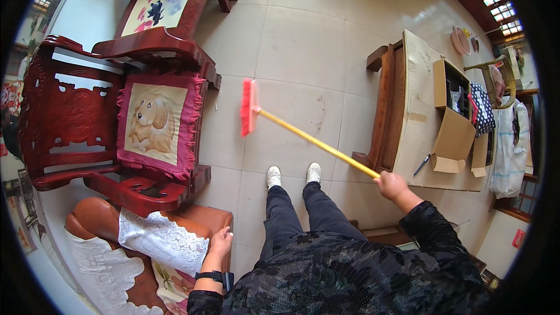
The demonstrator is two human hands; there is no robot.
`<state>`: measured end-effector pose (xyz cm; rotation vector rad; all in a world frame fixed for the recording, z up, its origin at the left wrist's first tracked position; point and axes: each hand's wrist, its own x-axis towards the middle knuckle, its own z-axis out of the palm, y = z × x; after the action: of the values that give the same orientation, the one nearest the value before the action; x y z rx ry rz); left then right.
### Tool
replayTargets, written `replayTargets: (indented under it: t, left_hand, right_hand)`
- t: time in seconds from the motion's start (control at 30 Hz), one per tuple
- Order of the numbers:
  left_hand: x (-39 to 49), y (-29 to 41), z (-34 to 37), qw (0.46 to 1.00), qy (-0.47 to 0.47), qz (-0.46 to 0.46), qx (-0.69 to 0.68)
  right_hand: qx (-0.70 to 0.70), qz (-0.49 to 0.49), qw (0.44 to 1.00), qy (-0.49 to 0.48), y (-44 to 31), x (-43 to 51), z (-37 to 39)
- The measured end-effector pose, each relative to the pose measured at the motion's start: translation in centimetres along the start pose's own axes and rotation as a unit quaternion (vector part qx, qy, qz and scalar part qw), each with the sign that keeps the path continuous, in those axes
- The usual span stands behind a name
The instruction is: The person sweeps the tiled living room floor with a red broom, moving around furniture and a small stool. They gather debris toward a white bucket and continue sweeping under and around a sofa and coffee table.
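Note:
My right hand (390, 185) is closed around the end of a yellow broom handle (317, 142). The handle slants away to the left, down to a red-bristled broom head (248, 107) on the tiled floor (297, 52). The bristles are slightly blurred and point toward the carved wooden armchair. My left hand (222, 241) hangs beside the arm of a brown leather sofa (205, 218) with a white lace cover (164, 240). No object shows in it, and its curled fingers are partly hidden. Dark marks (319, 116) spot the floor to the right of the broom head.
A carved red-wood armchair (78, 113) with a dog-picture cushion (153, 118) stands at left, a picture-topped wooden table (162, 4) beyond. A cardboard-covered wooden table (415, 140) at right bears an opened box (453, 135) and a pen (421, 165). Farther off are a pink basin (460, 40) and wicker chair (507, 78).

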<state>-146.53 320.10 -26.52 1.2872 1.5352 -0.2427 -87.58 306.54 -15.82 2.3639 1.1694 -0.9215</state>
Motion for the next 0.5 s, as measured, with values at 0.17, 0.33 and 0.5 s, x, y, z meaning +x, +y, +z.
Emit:
replayTargets:
  t: [0.17, 0.33, 0.5]
  left_hand:
    - [-0.9, -0.8, -1.8, 1.000, 0.007, -0.016, 0.002]
    - [-1.3, -1.0, -3.6, 0.997, 0.005, -0.076, 0.029]
    - [-1.9, -0.5, -4.2, 0.998, 0.012, -0.045, 0.048]
  right_hand:
    - [-0.015, -0.118, 0.992, -0.045, -8.9, 3.2, 2.1]
    - [0.012, -0.144, 0.988, -0.044, -19.3, 8.8, 2.1]
    - [0.000, -0.097, 0.992, -0.085, -21.7, 11.3, 0.4]
